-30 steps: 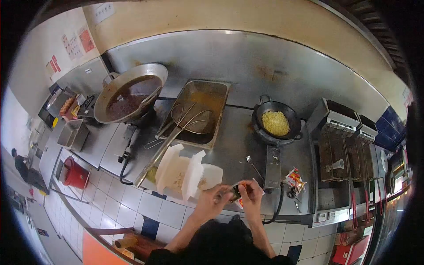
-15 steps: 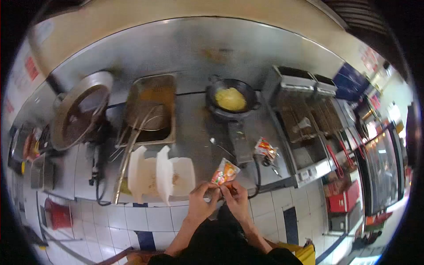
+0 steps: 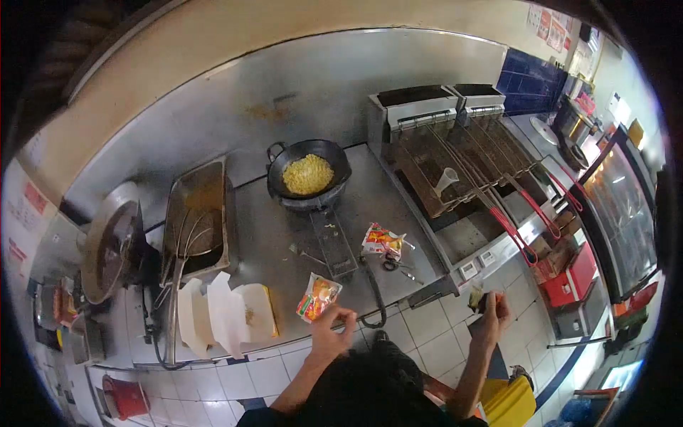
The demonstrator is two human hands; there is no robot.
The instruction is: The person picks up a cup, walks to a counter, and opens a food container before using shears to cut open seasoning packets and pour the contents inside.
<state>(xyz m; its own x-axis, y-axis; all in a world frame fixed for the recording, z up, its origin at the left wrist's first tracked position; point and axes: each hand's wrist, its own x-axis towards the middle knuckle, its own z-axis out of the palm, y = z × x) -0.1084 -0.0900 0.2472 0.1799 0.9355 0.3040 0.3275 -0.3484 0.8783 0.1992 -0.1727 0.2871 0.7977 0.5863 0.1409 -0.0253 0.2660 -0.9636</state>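
Observation:
My left hand (image 3: 333, 331) is at the counter's front edge, its fingers pinched at the lower corner of a red and orange packet (image 3: 318, 297). Off to the right, past the counter edge, my right hand (image 3: 492, 317) is closed around a small dark item (image 3: 484, 304) that I cannot make out. A black pan (image 3: 327, 153) holding yellow food (image 3: 307, 175) stands on a burner (image 3: 332, 245). Another red packet (image 3: 384, 240) lies beside the burner, with scissors (image 3: 393, 265) just below it.
White open boxes (image 3: 228, 313) stand at the front left. Behind them is a metal tray with a strainer (image 3: 203, 231), and a large wok (image 3: 107, 249) is further left. Fryers with red-handled baskets (image 3: 462, 171) are on the right. A red bucket (image 3: 126, 396) is on the floor.
My hands have parted: the right one moved away to the right, while the left stays with the packet. The whole view has turned and shifted toward the right.

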